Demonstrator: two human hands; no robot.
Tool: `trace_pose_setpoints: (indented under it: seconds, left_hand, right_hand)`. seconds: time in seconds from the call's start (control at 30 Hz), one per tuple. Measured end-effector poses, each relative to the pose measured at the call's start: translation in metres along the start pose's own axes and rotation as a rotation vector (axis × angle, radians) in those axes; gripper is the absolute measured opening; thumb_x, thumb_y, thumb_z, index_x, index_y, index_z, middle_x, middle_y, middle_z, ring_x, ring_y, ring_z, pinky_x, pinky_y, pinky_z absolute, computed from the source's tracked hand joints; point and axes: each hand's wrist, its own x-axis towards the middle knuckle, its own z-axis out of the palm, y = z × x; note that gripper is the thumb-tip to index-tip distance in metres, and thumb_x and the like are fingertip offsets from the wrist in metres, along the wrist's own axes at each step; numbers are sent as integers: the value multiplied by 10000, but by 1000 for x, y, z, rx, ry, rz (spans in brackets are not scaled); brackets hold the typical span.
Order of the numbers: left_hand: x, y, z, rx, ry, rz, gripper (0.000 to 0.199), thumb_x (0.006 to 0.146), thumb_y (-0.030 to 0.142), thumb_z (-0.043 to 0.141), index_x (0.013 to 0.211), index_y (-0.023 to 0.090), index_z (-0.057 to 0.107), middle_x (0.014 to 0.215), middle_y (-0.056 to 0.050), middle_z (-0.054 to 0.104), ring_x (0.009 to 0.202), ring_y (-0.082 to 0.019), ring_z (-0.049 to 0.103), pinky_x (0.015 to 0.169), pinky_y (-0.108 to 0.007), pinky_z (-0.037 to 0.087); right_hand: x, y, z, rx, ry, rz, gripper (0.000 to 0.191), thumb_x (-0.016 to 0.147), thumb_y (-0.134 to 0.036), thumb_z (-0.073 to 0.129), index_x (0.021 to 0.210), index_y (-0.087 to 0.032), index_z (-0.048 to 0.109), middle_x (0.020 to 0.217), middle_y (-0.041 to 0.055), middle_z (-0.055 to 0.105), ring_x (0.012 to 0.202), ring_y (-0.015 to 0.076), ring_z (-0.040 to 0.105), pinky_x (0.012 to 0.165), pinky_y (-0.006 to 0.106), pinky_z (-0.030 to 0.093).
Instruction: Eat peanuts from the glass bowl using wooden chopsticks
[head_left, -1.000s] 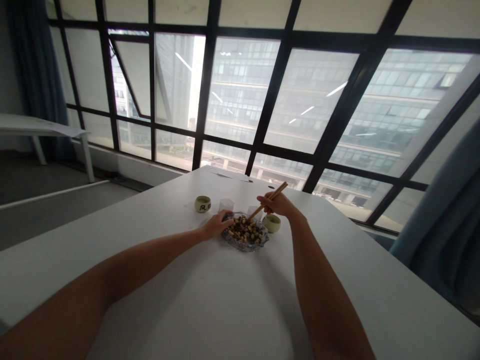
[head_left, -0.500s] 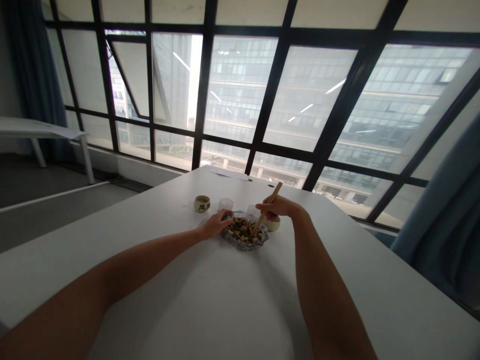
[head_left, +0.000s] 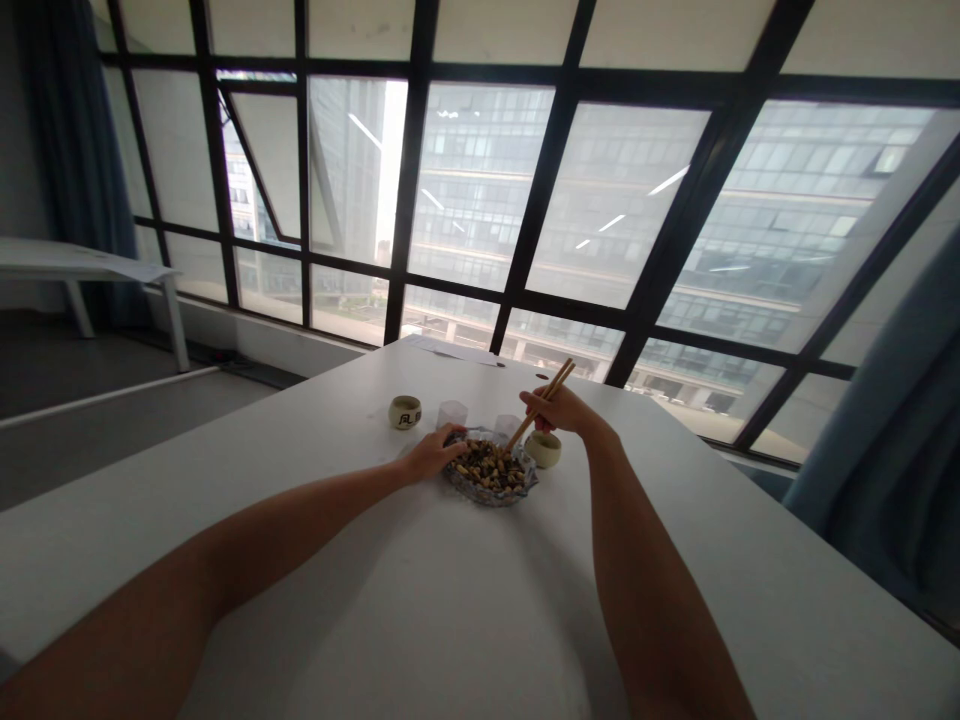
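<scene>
A clear glass bowl (head_left: 480, 494) with a wavy rim stands on the white table, filled with a mix of nuts and dark bits (head_left: 491, 468). My left hand (head_left: 433, 455) grips the bowl's left rim, with the thumb toward the inside. In my right hand (head_left: 557, 408) is a pair of wooden chopsticks (head_left: 539, 402), slanting down to the left. Their tips reach the mix near the bowl's far right side. Just below my right hand, a small cream cup (head_left: 543, 452) stands beside the bowl.
Another cream cup (head_left: 404, 412) with dark characters stands left of the bowl. Two clear plastic cups (head_left: 452, 413) are behind it. Paper sheets (head_left: 454, 350) lie at the far edge of the white table (head_left: 337, 600). A window wall rises beyond.
The chopsticks have shifted up and away within the bowl, and their upper ends now stand apart. My right hand has moved slightly right, uncovering more of the cream cup. My left hand stays on the rim.
</scene>
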Motion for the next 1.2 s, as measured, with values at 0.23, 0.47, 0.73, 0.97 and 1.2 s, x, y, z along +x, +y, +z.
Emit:
trace_pose_setpoints:
  seconds: [0.23,0.47,0.73,0.97,1.2]
  left_hand:
    - [-1,-2,-1,-10,4,24,432,858,404,564,1225,185,630,1171,-78,710,1091,-260,647,988,-368,493]
    - [1,-8,0,34,-18,26,470,877,422,522,1258,160,605,1168,-107,703,1071,-266,648,974,-387,488]
    - [1,-9,0,28,-21,42,503,874,442,520,1272,147,602,1195,-115,696,1090,-274,650,972,-379,493]
    - [1,-9,0,34,-21,38,475,874,441,523,1258,175,611,1144,-90,713,1056,-263,659,950,-369,503]
    - [0,-7,-1,30,-23,38,473,871,433,534,1254,166,610,1171,-99,707,1070,-268,652,963,-383,494]
  right_hand:
    - [-4,-5,5,-20,-215,130,449,870,-479,699,552,-171,623,416,36,614,339,109,529,352,198,441]
    - [-4,-13,8,41,-120,47,427,896,-456,679,591,-161,626,432,24,616,349,103,537,375,195,449]
    - [-6,-10,4,-7,-284,142,433,868,-456,712,564,-159,633,448,40,634,367,114,561,374,194,464]
    - [-4,-4,-3,-25,14,42,416,907,-410,674,583,-155,620,434,27,615,357,97,534,391,194,453]
    - [-2,-1,-1,-78,-58,106,447,937,-364,629,539,-161,608,429,45,615,354,122,544,398,231,463]
